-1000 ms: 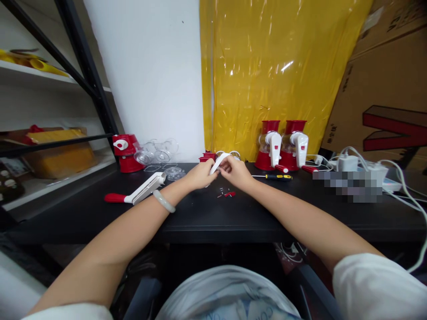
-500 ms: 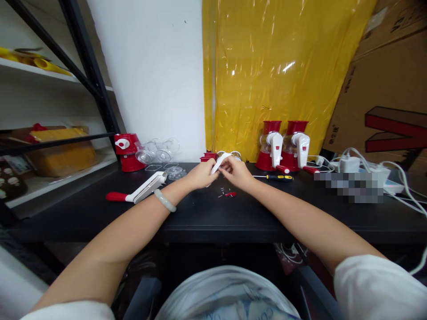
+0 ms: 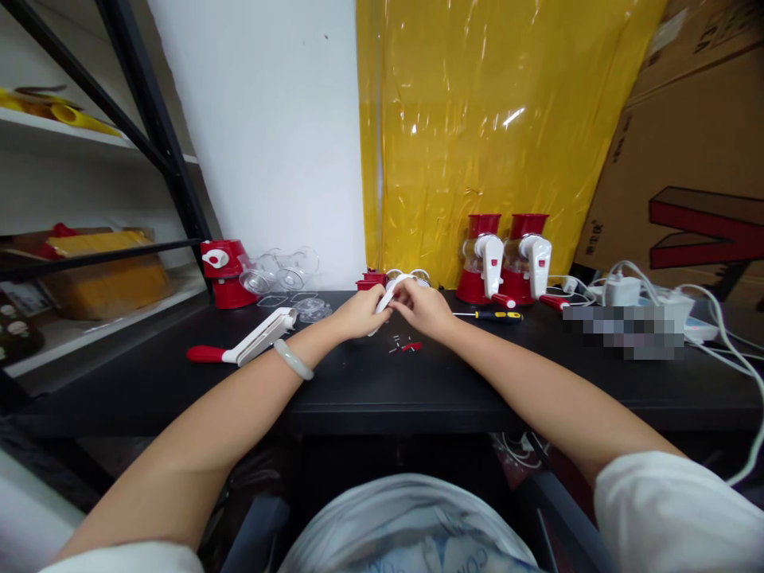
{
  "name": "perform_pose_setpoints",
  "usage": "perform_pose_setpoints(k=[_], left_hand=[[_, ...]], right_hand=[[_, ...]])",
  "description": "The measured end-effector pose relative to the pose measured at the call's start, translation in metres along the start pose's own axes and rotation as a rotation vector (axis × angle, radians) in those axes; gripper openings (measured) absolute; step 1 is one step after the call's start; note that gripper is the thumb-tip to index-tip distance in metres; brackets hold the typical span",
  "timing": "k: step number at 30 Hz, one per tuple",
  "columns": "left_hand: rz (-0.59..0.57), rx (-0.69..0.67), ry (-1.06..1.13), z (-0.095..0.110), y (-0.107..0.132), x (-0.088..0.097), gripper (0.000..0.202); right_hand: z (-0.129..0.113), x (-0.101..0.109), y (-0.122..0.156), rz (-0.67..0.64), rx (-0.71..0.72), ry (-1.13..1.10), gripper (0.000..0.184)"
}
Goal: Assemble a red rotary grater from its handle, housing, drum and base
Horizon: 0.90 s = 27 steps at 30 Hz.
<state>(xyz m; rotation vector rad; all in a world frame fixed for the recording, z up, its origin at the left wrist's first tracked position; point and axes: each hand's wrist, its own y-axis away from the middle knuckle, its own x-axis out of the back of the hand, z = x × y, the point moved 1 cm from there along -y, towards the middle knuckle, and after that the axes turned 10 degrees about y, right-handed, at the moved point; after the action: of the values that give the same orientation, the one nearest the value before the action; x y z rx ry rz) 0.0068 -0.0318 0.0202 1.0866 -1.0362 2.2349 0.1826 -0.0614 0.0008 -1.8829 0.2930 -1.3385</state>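
Note:
Both of my hands meet over the middle of the black table (image 3: 358, 390). My left hand (image 3: 358, 313) is closed around a white plastic handle piece (image 3: 391, 290), and my right hand (image 3: 422, 305) pinches the same piece from the right. Just below my hands lie several small screws and a little red part (image 3: 406, 345) on the tabletop. A pale bangle (image 3: 292, 360) sits on my left wrist.
A white crank arm with a red grip (image 3: 244, 344) lies to the left. Two assembled red-and-white grinders (image 3: 506, 259) stand at the back, a yellow-handled screwdriver (image 3: 493, 317) before them. Clear cups (image 3: 280, 274), a red base (image 3: 225, 272), cables and chargers (image 3: 633, 290) also sit around.

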Motion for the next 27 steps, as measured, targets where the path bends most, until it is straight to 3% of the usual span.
perform_pose_setpoints(k=[13, 21, 27], left_hand=[[-0.019, -0.019, 0.060, -0.002, 0.000, 0.000, 0.020], [-0.005, -0.026, 0.100, 0.000, 0.001, 0.001, 0.021], [-0.012, -0.029, 0.139, 0.001, 0.001, 0.002, 0.020]], right_hand=[[0.001, 0.006, -0.001, 0.028, -0.019, 0.088, 0.025], [-0.002, 0.012, -0.001, 0.037, -0.106, 0.223, 0.035], [0.003, 0.009, -0.003, 0.184, -0.086, 0.284, 0.049]])
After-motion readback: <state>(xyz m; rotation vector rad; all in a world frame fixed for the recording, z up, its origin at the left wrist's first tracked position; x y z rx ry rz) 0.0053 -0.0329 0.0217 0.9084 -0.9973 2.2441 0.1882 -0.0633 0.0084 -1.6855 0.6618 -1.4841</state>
